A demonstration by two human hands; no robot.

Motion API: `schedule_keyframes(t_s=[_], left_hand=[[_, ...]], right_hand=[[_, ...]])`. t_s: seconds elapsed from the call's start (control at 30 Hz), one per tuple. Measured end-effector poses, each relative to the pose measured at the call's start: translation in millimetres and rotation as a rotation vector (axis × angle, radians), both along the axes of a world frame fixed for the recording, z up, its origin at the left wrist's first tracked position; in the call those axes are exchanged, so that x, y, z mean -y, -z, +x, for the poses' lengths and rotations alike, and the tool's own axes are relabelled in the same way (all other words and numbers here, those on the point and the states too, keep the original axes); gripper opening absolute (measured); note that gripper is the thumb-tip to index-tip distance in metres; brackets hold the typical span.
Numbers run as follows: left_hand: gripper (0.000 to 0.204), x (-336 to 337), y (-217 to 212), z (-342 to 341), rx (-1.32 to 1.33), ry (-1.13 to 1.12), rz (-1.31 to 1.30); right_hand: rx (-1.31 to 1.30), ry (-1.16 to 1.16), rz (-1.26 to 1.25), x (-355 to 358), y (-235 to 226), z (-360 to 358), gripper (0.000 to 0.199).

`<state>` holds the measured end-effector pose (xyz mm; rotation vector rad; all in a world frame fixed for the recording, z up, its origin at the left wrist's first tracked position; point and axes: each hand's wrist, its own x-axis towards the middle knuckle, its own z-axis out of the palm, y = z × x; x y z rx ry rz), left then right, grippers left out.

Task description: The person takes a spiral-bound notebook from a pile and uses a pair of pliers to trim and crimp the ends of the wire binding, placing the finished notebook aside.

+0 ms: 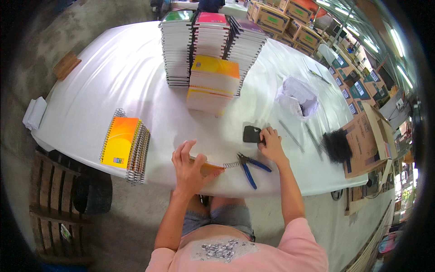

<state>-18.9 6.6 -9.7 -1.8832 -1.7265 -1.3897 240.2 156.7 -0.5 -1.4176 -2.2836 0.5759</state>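
- Binding step: the left hand [189, 167], fingers spread, pressed a notebook [209, 168] flat at the near tabletop [136, 81] edge, its spiral wire [231, 165] sticking out.
- The right hand [272, 144] curled over a black phone [252, 134]; blue-handled pliers [252, 167] lay between, probably needed for crimping next.

Left hand [189, 164] covering most of the notebook [209, 168], only an orange corner and wire spiral showing. Right hand [272, 144] hiding an edge of the black phone [252, 134]. Cardboard boxes [290, 18] blurring toward the rim, prints too small to tell.
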Motion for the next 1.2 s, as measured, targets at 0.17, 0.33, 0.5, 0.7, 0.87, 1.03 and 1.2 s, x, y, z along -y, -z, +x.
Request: schedule_keyframes(t_s=[0.17, 0.33, 0.5, 0.7, 0.87, 1.03, 1.2], left_hand=[[0.05, 4, 1, -7, 0.083, 0.113, -0.024], [0.049, 0, 3, -10, 0.036, 0.133, -0.044], [0.049, 2, 3, -14, 0.055, 0.146, -0.073], [0.049, -8, 19, -19, 0.053, 0.093, -0.007], [0.041, -7, 11, -20, 0.324, 0.168, -0.176], [0.051, -19, 13, -21, 1.013, 0.264, -0.145], [0.097, -17, 29, -25, 0.657, 0.222, -0.152]], right_hand=[[-1.067, -0.673, -0.553, 37, -25, -57, 0.022], [-0.846, -0.755, -0.689, 31, -19, -72, 0.023], [-0.644, -0.743, -0.666, 42, -32, -81, 0.013], [-0.414, -0.546, -0.564, 32, -28, -89, 0.013], [-0.826, -0.726, -0.718, 54, -35, -91, 0.02], [-0.75, -0.581, -0.65, 54, -40, -106, 0.028], [-0.79, -0.465, -0.661, 37, -30, -108, 0.03]])
